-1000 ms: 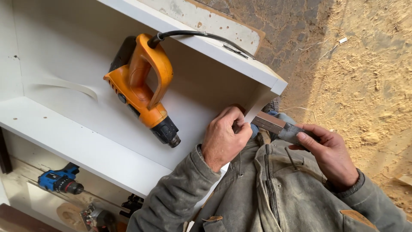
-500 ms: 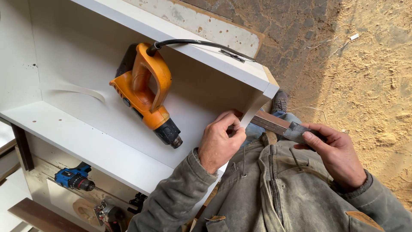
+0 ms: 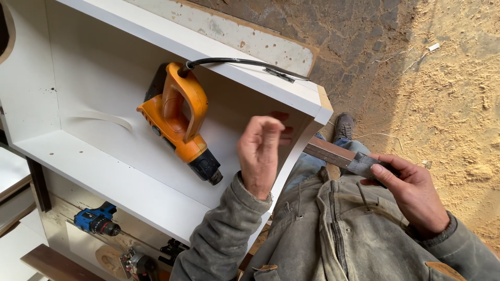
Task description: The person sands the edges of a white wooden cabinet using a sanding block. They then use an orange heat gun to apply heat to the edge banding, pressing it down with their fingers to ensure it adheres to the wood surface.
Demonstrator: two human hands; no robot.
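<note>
White cabinet (image 3: 104,171) is lying on its side, filling the left half of the view, open face up toward the camera. Dirt floor (image 3: 448,78) is showing to the right of it, strewn with sawdust. The person's grey jacket (image 3: 333,234) is taking up the bottom right.

Orange heat gun (image 3: 179,122) is lying inside the cabinet on the back panel, nozzle pointing toward the cabinet's right end, its black cord (image 3: 239,62) running up over the top panel's edge. Blue drill (image 3: 96,221) is sitting in the lower compartment near the bottom left corner, with more tools just right of it, too dark to tell.

Left hand (image 3: 260,153) is hovering in front of the cabinet's right end panel, fingers loosely curled, holding nothing, apart from the panel. Right hand (image 3: 411,190) is closing around the grey end of a flat bar (image 3: 338,155), thumb pressing on top; the bar's brown end is pointing at the cabinet's right edge, close to it, contact not clear.

Risks, as a judgement: the bar could be slipping off the narrow panel edge and gouging the white face, since it is held at one end only. The left hand is sitting near the bar's tip, so a slip could be nicking it. The heat gun's nozzle is resting on the panel; if hot, it could be scorching the surface.
</note>
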